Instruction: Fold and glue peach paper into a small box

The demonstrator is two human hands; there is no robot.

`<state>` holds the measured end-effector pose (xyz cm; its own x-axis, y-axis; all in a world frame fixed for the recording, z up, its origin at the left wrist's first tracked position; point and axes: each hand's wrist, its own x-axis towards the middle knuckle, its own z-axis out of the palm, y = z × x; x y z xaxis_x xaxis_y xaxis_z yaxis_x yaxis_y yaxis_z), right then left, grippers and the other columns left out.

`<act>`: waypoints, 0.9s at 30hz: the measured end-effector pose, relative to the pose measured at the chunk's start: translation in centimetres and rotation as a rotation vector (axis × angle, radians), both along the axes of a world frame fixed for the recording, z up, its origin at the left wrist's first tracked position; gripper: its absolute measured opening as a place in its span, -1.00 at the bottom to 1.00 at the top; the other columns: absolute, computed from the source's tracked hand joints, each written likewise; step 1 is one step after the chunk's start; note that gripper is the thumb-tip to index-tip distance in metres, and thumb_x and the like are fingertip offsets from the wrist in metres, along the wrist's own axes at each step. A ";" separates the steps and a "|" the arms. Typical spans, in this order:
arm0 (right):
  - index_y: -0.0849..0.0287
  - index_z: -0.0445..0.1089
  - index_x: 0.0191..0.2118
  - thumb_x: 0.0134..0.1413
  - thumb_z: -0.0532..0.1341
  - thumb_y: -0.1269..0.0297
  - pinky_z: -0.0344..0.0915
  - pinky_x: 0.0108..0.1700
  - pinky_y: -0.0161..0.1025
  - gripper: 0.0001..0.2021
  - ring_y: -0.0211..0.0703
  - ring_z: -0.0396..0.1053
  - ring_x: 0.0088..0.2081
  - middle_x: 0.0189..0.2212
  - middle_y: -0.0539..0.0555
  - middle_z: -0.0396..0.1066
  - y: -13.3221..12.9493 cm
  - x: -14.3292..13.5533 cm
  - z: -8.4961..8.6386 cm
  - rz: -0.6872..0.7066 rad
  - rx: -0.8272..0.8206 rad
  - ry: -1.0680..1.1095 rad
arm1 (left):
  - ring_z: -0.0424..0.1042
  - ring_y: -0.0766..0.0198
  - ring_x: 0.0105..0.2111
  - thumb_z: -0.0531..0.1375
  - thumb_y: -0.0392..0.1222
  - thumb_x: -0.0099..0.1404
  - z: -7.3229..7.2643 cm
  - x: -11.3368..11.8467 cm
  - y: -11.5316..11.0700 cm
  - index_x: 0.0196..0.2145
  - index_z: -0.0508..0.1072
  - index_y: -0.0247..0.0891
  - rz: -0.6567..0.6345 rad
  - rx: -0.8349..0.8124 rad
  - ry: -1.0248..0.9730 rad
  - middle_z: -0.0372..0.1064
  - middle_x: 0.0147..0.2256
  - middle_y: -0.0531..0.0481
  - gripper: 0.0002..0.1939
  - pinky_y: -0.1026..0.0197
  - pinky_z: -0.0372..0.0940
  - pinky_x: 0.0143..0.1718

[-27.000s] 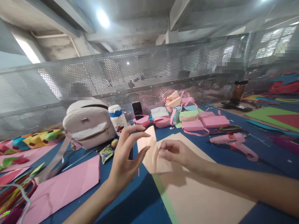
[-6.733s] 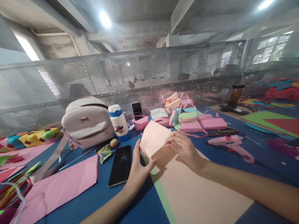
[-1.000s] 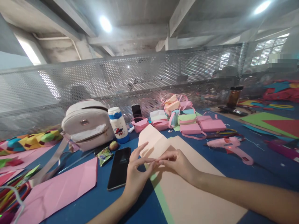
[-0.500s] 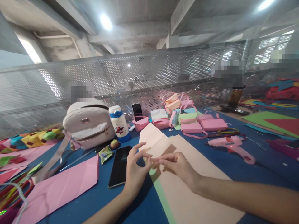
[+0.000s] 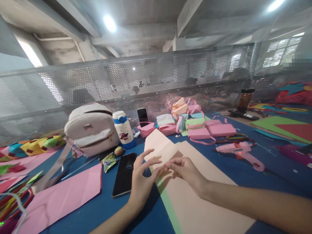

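Note:
A large peach paper sheet (image 5: 200, 191) lies over a green sheet (image 5: 169, 201), with a raised, folded part (image 5: 159, 143) at its far end. Above the near edge of that fold, the fingertips of both hands meet. My left hand (image 5: 143, 177) is open, its fingers spread and its thumb reaching to the right fingertips. Thumb and index finger of my right hand (image 5: 187, 172) are pinched together; whatever lies between them is too small to make out. A black phone (image 5: 124, 175) rests beside my left hand.
A pink glue gun (image 5: 241, 151) lies to the right. Small pink paper bags (image 5: 198, 133), a bottle (image 5: 123, 130) and a white backpack (image 5: 91, 130) stand along the back. On the left is a pink sheet (image 5: 65, 198). Perforated metal panels (image 5: 146, 78) rise behind the table.
My left index finger and thumb have parted and stretched toward the right. My right hand has shifted very slightly; the paper looks the same.

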<state>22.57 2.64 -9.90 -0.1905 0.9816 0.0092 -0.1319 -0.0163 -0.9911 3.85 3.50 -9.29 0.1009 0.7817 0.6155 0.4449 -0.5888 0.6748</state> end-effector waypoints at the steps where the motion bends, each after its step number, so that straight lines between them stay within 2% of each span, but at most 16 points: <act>1: 0.13 0.66 -0.31 -0.02 0.41 -0.10 0.22 -0.35 -0.29 -0.63 -0.25 0.30 -0.45 -0.44 0.05 0.55 0.0 0.0 0.1 -0.002 -0.012 -0.005 | 0.35 -0.11 0.14 0.32 -0.10 0.23 0.0 0.0 -0.1 -0.28 0.65 0.03 -0.005 0.007 0.006 0.43 0.08 -0.03 -0.90 -0.17 0.21 0.15; 6: 0.13 0.64 -0.34 -0.03 0.41 -0.11 0.09 -0.41 -0.34 -0.63 -0.32 0.26 -0.47 -0.42 0.01 0.54 -0.3 0.1 0.8 0.088 -0.093 0.025 | 0.36 -0.11 0.10 0.37 -0.04 0.21 0.1 0.3 -0.6 -0.25 0.65 0.11 -0.023 0.101 0.070 0.44 0.08 -0.01 -0.88 -0.16 0.20 0.12; 8: 0.13 0.64 -0.30 -0.04 0.42 -0.11 0.15 -0.36 -0.33 -0.62 -0.29 0.35 -0.42 -0.36 0.04 0.56 -0.6 0.1 1.0 0.161 -0.120 0.072 | 0.36 -0.10 0.09 0.37 -0.04 0.22 0.2 0.4 -0.7 -0.24 0.65 0.11 -0.030 0.142 0.097 0.45 0.07 -0.02 -0.87 -0.15 0.20 0.10; 10: 0.13 0.63 -0.24 -0.05 0.43 -0.10 0.24 -0.23 -0.28 -0.61 -0.18 0.44 -0.28 -0.26 0.08 0.57 -0.9 0.0 1.3 0.235 -0.136 0.113 | 0.37 -0.08 0.07 0.36 -0.03 0.24 0.3 0.5 -0.8 -0.27 0.65 0.08 -0.035 0.167 0.113 0.47 0.04 -0.03 -0.91 -0.14 0.19 0.09; 12: 0.11 0.63 -0.25 -0.06 0.44 -0.08 0.24 -0.16 -0.26 -0.62 -0.13 0.43 -0.18 -0.22 0.08 0.57 -1.1 0.0 1.5 0.258 -0.140 0.114 | 0.39 -0.07 0.04 0.35 -0.03 0.25 0.4 0.4 -0.7 -0.33 0.65 0.05 -0.039 0.184 0.120 0.49 0.01 -0.03 -0.94 -0.13 0.18 0.08; 13: 0.11 0.63 -0.27 -0.05 0.43 -0.08 0.22 -0.19 -0.29 -0.64 -0.15 0.41 -0.19 -0.25 0.06 0.56 -1.1 0.0 1.5 0.249 -0.138 0.096 | 0.39 -0.06 0.02 0.34 -0.03 0.26 0.4 0.4 -0.7 -0.35 0.65 0.04 -0.039 0.192 0.123 0.50 -0.01 -0.03 -0.93 -0.12 0.18 0.07; 15: 0.12 0.62 -0.34 -0.01 0.41 -0.08 0.12 -0.33 -0.33 -0.66 -0.26 0.30 -0.36 -0.42 0.00 0.49 -1.0 0.0 1.4 0.217 -0.135 0.059 | 0.41 -0.04 0.00 0.33 -0.03 0.27 0.4 0.2 -0.5 -0.37 0.65 0.04 -0.038 0.204 0.132 0.51 -0.03 -0.03 -0.91 -0.11 0.18 0.06; 17: 0.15 0.59 -0.40 0.02 0.38 -0.08 -0.05 -0.46 -0.34 -0.65 -0.34 0.07 -0.53 -0.60 -0.08 0.30 -0.8 0.1 1.3 0.187 -0.148 0.049 | 0.41 -0.03 -0.02 0.31 -0.03 0.30 0.4 0.1 -0.3 -0.40 0.64 0.01 -0.033 0.203 0.143 0.52 -0.05 -0.03 -0.86 -0.11 0.17 0.05; 19: 0.19 0.54 -0.45 0.03 0.36 -0.06 -0.17 -0.50 -0.31 -0.64 -0.37 -0.08 -0.59 -0.67 -0.14 0.12 -0.6 0.1 1.0 0.167 -0.165 0.058 | 0.41 -0.02 -0.03 0.29 -0.03 0.32 0.3 -0.1 -0.1 -0.45 0.62 -0.03 -0.028 0.187 0.156 0.52 -0.07 -0.04 -0.80 -0.10 0.18 0.03; 21: 0.21 0.53 -0.44 0.03 0.34 -0.05 -0.21 -0.51 -0.30 -0.64 -0.38 -0.10 -0.60 -0.67 -0.15 0.07 -0.5 0.1 0.8 0.156 -0.171 0.064 | 0.40 -0.02 -0.04 0.29 -0.01 0.31 0.3 -0.3 -0.1 -0.49 0.58 -0.10 -0.030 0.162 0.162 0.50 -0.09 -0.06 -0.75 -0.07 0.20 0.00; 24: 0.22 0.56 -0.29 0.07 0.28 -0.09 -0.20 -0.52 -0.31 -0.59 -0.37 -0.06 -0.60 -0.63 -0.14 0.06 -0.4 0.3 0.7 0.104 -0.130 0.035 | 0.41 0.04 -0.09 0.30 -0.01 0.31 0.3 -0.4 -0.1 -0.52 0.48 -0.19 -0.064 0.149 0.152 0.48 -0.13 -0.08 -0.70 0.02 0.24 -0.07; 27: 0.19 0.54 -0.19 0.18 0.18 -0.07 -0.10 -0.51 -0.31 -0.59 -0.32 0.05 -0.55 -0.57 -0.09 0.14 0.3 0.8 1.2 -0.029 0.021 -0.067 | 0.42 0.15 -0.19 0.23 -0.04 0.38 0.8 -0.3 -0.5 -0.49 0.37 -0.23 -0.170 0.174 0.142 0.44 -0.20 -0.08 -0.67 0.15 0.29 -0.18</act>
<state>23.40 2.95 -8.73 -0.1626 0.9865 0.0177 -0.0658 0.0071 -0.9978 3.55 3.01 -8.48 0.3162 0.6302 0.7091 0.4131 -0.7644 0.4950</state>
